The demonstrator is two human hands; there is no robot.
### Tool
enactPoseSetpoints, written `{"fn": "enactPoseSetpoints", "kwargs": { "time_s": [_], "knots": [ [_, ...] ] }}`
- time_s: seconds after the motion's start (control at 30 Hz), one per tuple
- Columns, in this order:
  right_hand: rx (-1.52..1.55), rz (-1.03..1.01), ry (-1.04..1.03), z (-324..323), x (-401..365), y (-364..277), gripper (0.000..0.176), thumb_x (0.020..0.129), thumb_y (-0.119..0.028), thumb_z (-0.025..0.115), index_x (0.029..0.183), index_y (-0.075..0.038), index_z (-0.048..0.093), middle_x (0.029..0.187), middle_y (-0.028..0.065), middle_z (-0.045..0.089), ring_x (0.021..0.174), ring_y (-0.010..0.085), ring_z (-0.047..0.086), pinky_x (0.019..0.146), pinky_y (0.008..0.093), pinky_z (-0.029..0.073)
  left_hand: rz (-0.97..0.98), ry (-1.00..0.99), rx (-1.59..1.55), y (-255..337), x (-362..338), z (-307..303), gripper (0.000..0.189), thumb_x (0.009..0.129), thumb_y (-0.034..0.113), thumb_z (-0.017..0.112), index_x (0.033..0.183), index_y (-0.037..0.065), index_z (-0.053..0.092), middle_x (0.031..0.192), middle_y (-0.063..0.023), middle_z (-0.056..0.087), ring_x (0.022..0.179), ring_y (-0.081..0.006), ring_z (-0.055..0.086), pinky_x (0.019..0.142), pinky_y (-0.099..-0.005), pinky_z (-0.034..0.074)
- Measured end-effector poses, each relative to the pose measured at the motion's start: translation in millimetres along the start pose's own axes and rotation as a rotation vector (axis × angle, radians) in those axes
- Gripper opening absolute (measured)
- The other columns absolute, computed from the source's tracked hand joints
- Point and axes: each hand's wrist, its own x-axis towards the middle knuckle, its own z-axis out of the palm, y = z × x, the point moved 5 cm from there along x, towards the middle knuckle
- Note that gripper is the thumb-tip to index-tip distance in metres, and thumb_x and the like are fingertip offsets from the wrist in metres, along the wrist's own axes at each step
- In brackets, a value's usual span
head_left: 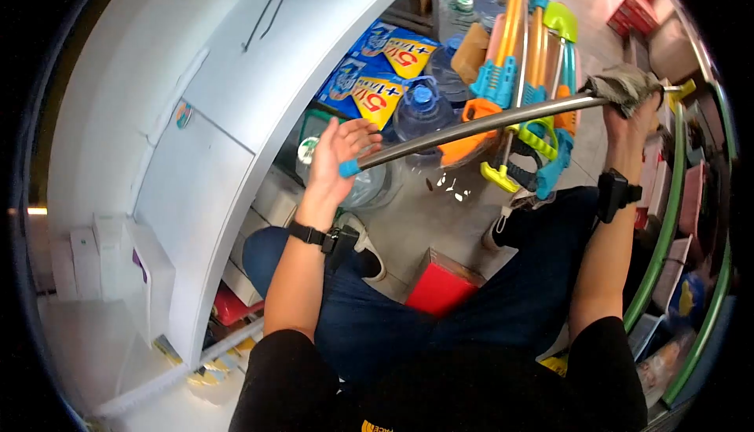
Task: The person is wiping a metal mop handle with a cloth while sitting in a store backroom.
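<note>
A long metal tube slants across in front of me, with a blue cap at its left end and a yellow piece at its right end. My left hand is open, fingers stretched out, with the blue cap against its palm. At the other end, my right hand is closed around a grey-brown cloth wrapped over the tube. Beneath and beyond the tube stand several long-handled plastic tools in orange, yellow and teal, upright in a bunch.
Large water bottles and blue-and-yellow packs sit by the white counter on my left. A red box lies on the floor between my legs. To my right rises a green-framed shelf full of goods.
</note>
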Motion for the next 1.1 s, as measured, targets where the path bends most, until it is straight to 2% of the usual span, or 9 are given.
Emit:
{"fn": "enactPoseSetpoints", "kwargs": {
  "time_s": [0.17, 0.27, 0.33, 0.4, 0.7, 0.87, 0.97, 1.03, 1.1],
  "knots": [
    [0.097, 0.112, -0.357, 31.8, -5.0, 19.8, 0.027, 0.102, -0.036, 0.048, 0.091, -0.012, 0.054, 0.088, 0.0065, 0.06, 0.082, 0.023, 0.061, 0.084, 0.0439, 0.056, -0.025, 0.069, 0.055, -9.7, -1.1, -2.4, 0.059, 0.108, 0.05, 0.036, 0.12, -0.002, 0.061, 0.116, -0.0166, 0.069, 0.109, -0.0264, 0.066, 0.1, -0.0405, 0.051],
    [-0.19, -0.086, 0.079, 71.1, -30.9, 42.6, 0.026, 0.102, -0.036, 0.048, 0.09, -0.014, 0.054, 0.087, 0.0039, 0.06, 0.08, 0.0204, 0.061, 0.082, 0.0409, 0.056, 0.002, 0.038, 0.046, -4.0, -3.1, 7.3, 0.06, 0.108, 0.051, 0.035, 0.119, -0.002, 0.061, 0.116, -0.0165, 0.069, 0.109, -0.0254, 0.066, 0.1, -0.0399, 0.051],
    [-0.138, -0.023, -0.126, 82.4, -24.3, 63.3, 0.036, 0.107, -0.043, 0.042, 0.102, -0.01, 0.058, 0.095, 0.0076, 0.067, 0.086, 0.0271, 0.068, 0.083, 0.0485, 0.059, -0.009, 0.035, 0.02, -8.2, -3.3, 8.9, 0.06, 0.108, 0.052, 0.035, 0.119, -0.002, 0.061, 0.118, -0.0168, 0.069, 0.111, -0.0257, 0.066, 0.102, -0.0397, 0.05],
    [-0.364, -0.089, 0.106, 91.4, -37.5, 84.2, 0.037, 0.108, -0.041, 0.04, 0.104, -0.009, 0.058, 0.097, 0.0078, 0.068, 0.086, 0.0264, 0.068, 0.083, 0.0468, 0.059, -0.04, 0.047, -0.021, -15.7, -5.9, 12.9, 0.061, 0.108, 0.053, 0.036, 0.12, -0.002, 0.061, 0.118, -0.017, 0.068, 0.113, -0.0258, 0.065, 0.103, -0.0395, 0.05],
    [-0.288, 0.032, -0.003, 136.3, -91.8, 189.5, 0.027, 0.106, -0.035, 0.049, 0.107, -0.011, 0.06, 0.095, 0.0032, 0.065, 0.086, 0.0187, 0.065, 0.076, 0.0352, 0.055, -0.07, 0.084, -0.169, -30.3, -8.4, 9.9, 0.064, 0.105, 0.057, 0.039, 0.123, -0.002, 0.058, 0.123, -0.0173, 0.065, 0.119, -0.028, 0.062, 0.107, -0.0392, 0.048],
    [-0.78, -0.084, -0.023, 156.3, -144.8, 223.7, 0.024, 0.105, -0.028, 0.052, 0.112, -0.007, 0.063, 0.102, 0.0041, 0.064, 0.092, 0.0164, 0.063, 0.081, 0.034, 0.053, -0.18, 0.115, -0.291, -46.2, -15.6, 21.6, 0.066, 0.105, 0.058, 0.04, 0.123, -0.003, 0.057, 0.129, -0.0191, 0.062, 0.123, -0.0291, 0.059, 0.109, -0.0452, 0.047],
    [-1.017, -0.196, -0.164, 161.0, -175.8, 249.0, 0.02, 0.1, -0.015, 0.056, 0.111, 0.0, 0.065, 0.106, 0.0126, 0.066, 0.1, 0.0257, 0.063, 0.09, 0.0398, 0.051, -0.228, 0.13, -0.334, -42.1, -24.6, 42.2, 0.062, 0.104, 0.058, 0.043, 0.132, 0.005, 0.057, 0.135, -0.0128, 0.059, 0.124, -0.0288, 0.058, 0.111, -0.0482, 0.043],
    [-0.985, 0.017, -0.201, 161.6, -193.8, 261.3, 0.019, 0.099, -0.012, 0.057, 0.11, 0.0, 0.065, 0.107, 0.0132, 0.068, 0.098, 0.0267, 0.064, 0.088, 0.0395, 0.052, -0.297, 0.234, -0.352, -49.6, -27.0, 42.2, 0.061, 0.102, 0.059, 0.047, 0.14, 0.013, 0.056, 0.139, -0.0074, 0.06, 0.126, -0.0285, 0.057, 0.113, -0.0486, 0.039],
    [-0.998, -0.179, -0.336, 158.5, -210.2, 277.1, 0.015, 0.097, -0.011, 0.06, 0.105, 0.0, 0.067, 0.1, 0.0108, 0.068, 0.089, 0.0243, 0.067, 0.08, 0.0379, 0.054, -0.3, 0.132, -0.471, -57.9, -20.7, 42.3, 0.061, 0.1, 0.06, 0.049, 0.138, 0.013, 0.058, 0.138, -0.0074, 0.061, 0.126, -0.0292, 0.057, 0.113, -0.0486, 0.039]
  ]
}}
